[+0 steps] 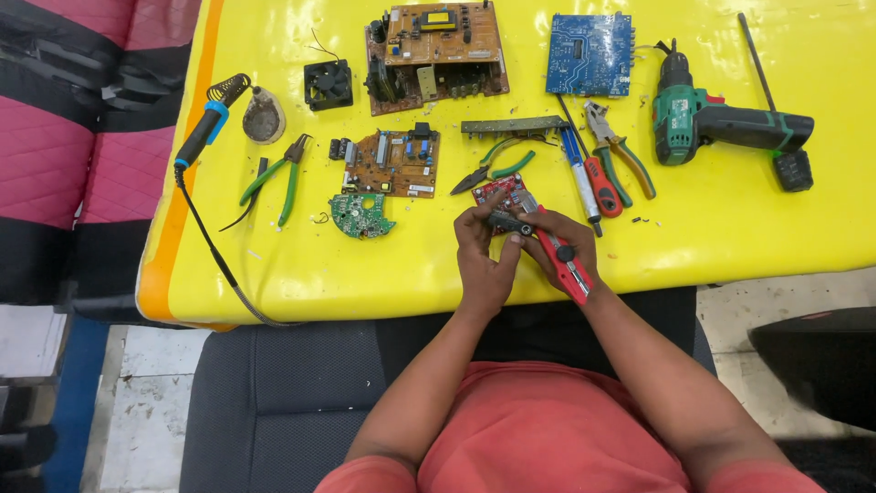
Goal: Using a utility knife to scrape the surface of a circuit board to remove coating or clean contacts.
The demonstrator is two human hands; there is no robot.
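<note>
1. Both hands work above the yellow table point(274, 265): my left hand point(481, 251) pinches a small black part point(505, 222) beside the red board point(505, 193).
2. My right hand point(568, 246) grips a red cutter point(564, 263).
3. Trimming seems underway; next needs steady blade placement.

Bright, even light from overhead fills the scene, and the glossy yellow table point(712, 237) throws soft white glare along its far edge and far right corner. Shadows under the tools are short and faint. Focus is sharp throughout, while the table's edges bow with wide-angle distortion.
</note>
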